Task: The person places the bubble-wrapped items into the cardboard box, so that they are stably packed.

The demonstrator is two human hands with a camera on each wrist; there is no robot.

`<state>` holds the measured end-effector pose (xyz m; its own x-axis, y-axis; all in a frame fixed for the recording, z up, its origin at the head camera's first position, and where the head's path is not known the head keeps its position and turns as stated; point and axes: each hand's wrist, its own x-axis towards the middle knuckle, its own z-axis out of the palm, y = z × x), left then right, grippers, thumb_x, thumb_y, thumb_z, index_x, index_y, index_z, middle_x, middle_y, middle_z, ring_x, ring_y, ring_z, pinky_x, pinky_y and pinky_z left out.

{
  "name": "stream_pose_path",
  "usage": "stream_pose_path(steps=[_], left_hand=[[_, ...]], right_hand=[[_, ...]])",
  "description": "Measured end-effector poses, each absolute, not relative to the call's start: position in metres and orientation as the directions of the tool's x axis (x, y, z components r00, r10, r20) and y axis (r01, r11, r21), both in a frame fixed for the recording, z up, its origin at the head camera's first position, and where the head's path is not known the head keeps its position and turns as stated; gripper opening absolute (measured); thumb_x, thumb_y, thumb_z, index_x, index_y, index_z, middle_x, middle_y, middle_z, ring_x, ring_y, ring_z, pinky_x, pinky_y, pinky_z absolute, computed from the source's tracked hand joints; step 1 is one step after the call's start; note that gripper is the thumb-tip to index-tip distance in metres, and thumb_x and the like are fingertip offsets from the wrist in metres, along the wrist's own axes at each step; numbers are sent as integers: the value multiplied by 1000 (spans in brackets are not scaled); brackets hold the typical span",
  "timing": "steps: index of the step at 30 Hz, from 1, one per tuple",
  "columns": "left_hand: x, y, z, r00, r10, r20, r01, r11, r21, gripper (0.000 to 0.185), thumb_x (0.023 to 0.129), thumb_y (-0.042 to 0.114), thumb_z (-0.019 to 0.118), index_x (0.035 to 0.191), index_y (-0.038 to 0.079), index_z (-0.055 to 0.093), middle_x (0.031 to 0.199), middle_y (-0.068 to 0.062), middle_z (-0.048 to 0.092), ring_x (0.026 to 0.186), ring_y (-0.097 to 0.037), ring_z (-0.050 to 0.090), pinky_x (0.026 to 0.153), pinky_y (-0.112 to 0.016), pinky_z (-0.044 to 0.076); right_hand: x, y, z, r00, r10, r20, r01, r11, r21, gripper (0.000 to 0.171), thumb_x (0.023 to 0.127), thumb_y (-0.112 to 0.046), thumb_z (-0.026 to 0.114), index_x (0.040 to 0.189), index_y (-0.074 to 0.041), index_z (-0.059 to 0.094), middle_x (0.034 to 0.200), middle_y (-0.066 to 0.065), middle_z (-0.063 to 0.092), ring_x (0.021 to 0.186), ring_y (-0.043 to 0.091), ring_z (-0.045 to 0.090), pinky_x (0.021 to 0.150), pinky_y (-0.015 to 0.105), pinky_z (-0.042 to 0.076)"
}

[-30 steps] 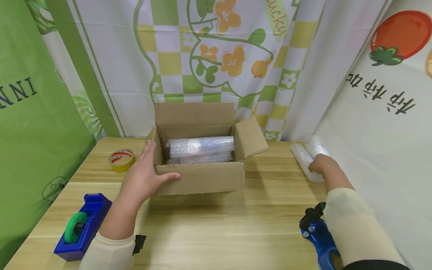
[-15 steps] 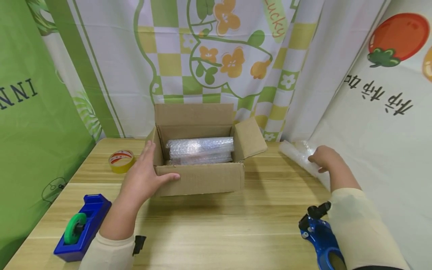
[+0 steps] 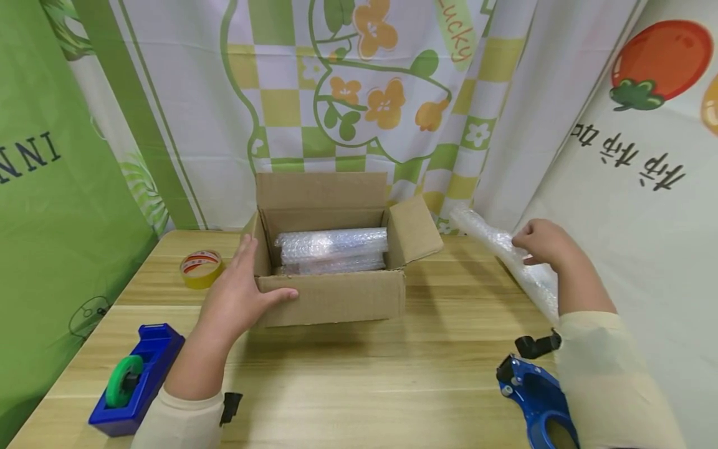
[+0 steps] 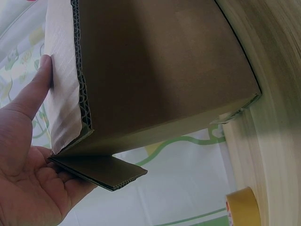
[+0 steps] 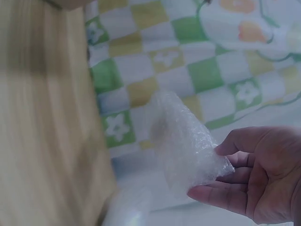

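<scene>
An open cardboard box (image 3: 336,296) stands on the wooden table (image 3: 364,374) with a bubble-wrapped bundle (image 3: 332,248) inside. My left hand (image 3: 238,293) rests flat against the box's front-left corner, thumb on the front wall; in the left wrist view the fingers (image 4: 33,94) lie straight along the box (image 4: 160,75). My right hand (image 3: 541,242) pinches a sheet of bubble wrap (image 3: 505,255) lifted off the table at the right; the right wrist view shows this bubble wrap (image 5: 188,146) between thumb and fingers (image 5: 225,193).
A yellow tape roll (image 3: 202,267) lies left of the box, also the tape roll (image 4: 242,207) in the left wrist view. A blue tape dispenser (image 3: 137,377) sits near the front left. A blue handheld tape gun (image 3: 533,399) lies at the front right. Printed curtains hang behind.
My right hand has lifted the bubble wrap off the table and moved it up and left toward the box. The left hand and box have not moved.
</scene>
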<state>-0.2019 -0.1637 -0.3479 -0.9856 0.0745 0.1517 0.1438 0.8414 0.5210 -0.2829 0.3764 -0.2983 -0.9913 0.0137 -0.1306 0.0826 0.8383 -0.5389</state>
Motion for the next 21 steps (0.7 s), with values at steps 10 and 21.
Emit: stream_pose_path(steps=[10, 21], left_hand=[[-201, -164, -347, -986, 77, 148, 144, 840, 522, 129, 71, 73, 70, 159, 7, 3, 166, -11, -1, 147, -45, 19, 109, -64, 31], [-202, -164, -348, -985, 78, 155, 149, 838, 525, 127, 72, 70, 73, 159, 7, 4, 166, -13, 1, 147, -44, 20, 109, -64, 31]], right_hand=[[-266, 337, -256, -999, -9, 34, -27, 816, -577, 32, 96, -19, 51, 113, 8, 52, 111, 23, 55, 96, 35, 64, 71, 32, 61], [-245, 290, -223, -989, -71, 129, -137, 767, -627, 38, 100, -30, 56, 116, 3, 54, 115, 19, 59, 90, 16, 63, 73, 25, 58]])
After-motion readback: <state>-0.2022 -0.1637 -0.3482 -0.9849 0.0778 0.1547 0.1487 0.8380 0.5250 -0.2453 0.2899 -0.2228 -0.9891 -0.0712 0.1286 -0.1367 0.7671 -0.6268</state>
